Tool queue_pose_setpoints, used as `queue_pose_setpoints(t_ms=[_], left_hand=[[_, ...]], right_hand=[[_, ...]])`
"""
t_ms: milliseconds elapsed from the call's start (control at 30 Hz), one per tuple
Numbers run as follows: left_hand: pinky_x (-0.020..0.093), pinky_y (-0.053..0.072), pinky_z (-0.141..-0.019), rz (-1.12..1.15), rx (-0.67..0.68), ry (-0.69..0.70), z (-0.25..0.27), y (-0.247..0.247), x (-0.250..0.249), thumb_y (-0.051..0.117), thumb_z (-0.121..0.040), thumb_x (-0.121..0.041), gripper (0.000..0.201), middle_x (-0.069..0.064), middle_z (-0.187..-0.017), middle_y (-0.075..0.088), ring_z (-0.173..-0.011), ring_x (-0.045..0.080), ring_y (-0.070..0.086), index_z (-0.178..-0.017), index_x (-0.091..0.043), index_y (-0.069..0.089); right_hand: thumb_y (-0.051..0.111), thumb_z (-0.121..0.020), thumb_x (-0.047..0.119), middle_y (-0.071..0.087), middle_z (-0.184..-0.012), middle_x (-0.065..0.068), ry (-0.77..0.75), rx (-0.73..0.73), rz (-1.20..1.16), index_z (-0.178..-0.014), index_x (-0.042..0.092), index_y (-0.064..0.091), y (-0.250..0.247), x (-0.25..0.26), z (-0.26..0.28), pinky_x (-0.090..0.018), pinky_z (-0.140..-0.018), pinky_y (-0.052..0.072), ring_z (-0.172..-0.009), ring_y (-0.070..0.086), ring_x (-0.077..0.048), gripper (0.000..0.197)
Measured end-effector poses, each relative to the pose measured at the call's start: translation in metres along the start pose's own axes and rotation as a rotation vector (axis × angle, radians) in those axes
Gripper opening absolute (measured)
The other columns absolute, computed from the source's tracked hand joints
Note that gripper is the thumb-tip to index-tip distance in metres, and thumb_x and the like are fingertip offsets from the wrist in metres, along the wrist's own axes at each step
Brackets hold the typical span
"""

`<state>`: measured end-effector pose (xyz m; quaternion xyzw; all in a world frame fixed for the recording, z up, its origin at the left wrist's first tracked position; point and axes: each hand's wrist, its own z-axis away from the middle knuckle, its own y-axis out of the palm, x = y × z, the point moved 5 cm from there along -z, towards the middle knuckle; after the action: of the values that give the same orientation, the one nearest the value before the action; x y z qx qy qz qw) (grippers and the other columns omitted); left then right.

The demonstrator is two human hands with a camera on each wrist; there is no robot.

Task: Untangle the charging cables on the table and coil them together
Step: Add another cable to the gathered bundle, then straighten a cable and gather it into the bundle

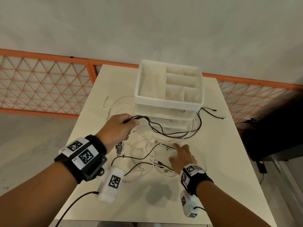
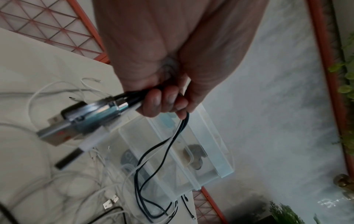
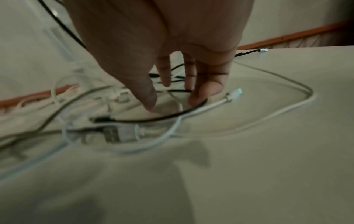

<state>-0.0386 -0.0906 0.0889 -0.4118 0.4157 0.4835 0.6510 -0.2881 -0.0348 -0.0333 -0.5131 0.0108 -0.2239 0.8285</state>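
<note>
Meanwhile, the left hand (image 1: 118, 128) is gripping a cable bundle (image 1: 142, 119) in curled fingers (image 2: 160, 101), while the right hand (image 1: 182, 157), fingers spread and holding nothing, is hovering over loose cables (image 1: 152, 151) lying on the tabletop (image 1: 221, 158) just beneath its fingertips.

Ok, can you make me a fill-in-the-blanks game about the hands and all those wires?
1. The left hand grips a bunch of cables, and most of them are ____ in colour.
2. The right hand, fingers spread, reaches down to the loose cables on the ____.
3. Behind the tangle stands a white organizer box whose top compartments hold ____.

Missing words: black; table; nothing
</note>
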Motion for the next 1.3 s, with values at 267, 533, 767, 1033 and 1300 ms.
queue_pose_setpoints(t_ms=[267, 533, 767, 1033, 1300], left_hand=[[0.022, 0.031, -0.047, -0.009, 0.01, -0.066, -0.001, 0.016, 0.009, 0.059, -0.096, -0.014, 0.014, -0.008, -0.051, 0.041, -0.046, 0.009, 0.034, -0.085, -0.006, 0.062], [0.024, 0.031, -0.048, 0.012, -0.015, -0.07, 0.0, 0.001, 0.006, 0.057, -0.096, -0.011, 0.014, 0.001, -0.063, 0.05, -0.052, 0.013, 0.035, -0.091, 0.001, 0.062], [0.024, 0.031, -0.048, 0.017, -0.011, -0.072, -0.001, -0.004, -0.002, 0.056, -0.097, -0.01, 0.013, 0.001, -0.063, 0.05, -0.051, 0.013, 0.036, -0.093, 0.002, 0.061], [0.031, 0.045, -0.066, 0.133, 0.104, -0.005, 0.002, 0.012, -0.035, 0.046, -0.102, -0.012, 0.014, 0.015, -0.095, 0.075, -0.074, 0.02, 0.063, -0.097, -0.006, 0.058], [0.029, 0.035, -0.054, 0.34, 0.112, -0.027, 0.005, 0.02, -0.057, 0.043, -0.103, -0.009, 0.018, 0.002, -0.058, 0.04, -0.048, 0.015, 0.038, -0.088, -0.008, 0.054]], right_hand=[[0.049, -0.1, 0.036, 0.047, -0.129, -0.006, -0.239, -0.089, 0.057, -0.136, 0.043, 0.048, 0.007, 0.045, -0.013, -0.039, -0.087, 0.052, -0.102, 0.066, -0.033, 0.037], [0.065, -0.093, 0.033, 0.058, -0.121, 0.005, -0.26, -0.265, -0.125, -0.103, 0.032, 0.077, -0.057, 0.043, -0.009, -0.031, -0.083, 0.05, -0.1, 0.064, -0.02, 0.016], [0.07, -0.089, 0.044, 0.078, -0.093, 0.015, -0.442, -0.266, -0.366, -0.099, 0.03, 0.081, -0.142, 0.048, 0.019, 0.0, -0.073, 0.04, -0.069, 0.057, 0.016, 0.021], [0.061, -0.096, 0.043, 0.072, -0.068, -0.003, -0.582, -0.26, -0.447, -0.082, 0.017, 0.076, -0.18, 0.09, 0.06, -0.017, -0.053, 0.05, -0.046, 0.059, -0.001, 0.033], [0.064, -0.094, 0.042, 0.068, -0.068, -0.014, -0.521, -0.396, -0.336, -0.072, 0.009, 0.07, -0.199, 0.086, 0.053, -0.031, -0.071, 0.05, -0.07, 0.064, -0.029, 0.04]])
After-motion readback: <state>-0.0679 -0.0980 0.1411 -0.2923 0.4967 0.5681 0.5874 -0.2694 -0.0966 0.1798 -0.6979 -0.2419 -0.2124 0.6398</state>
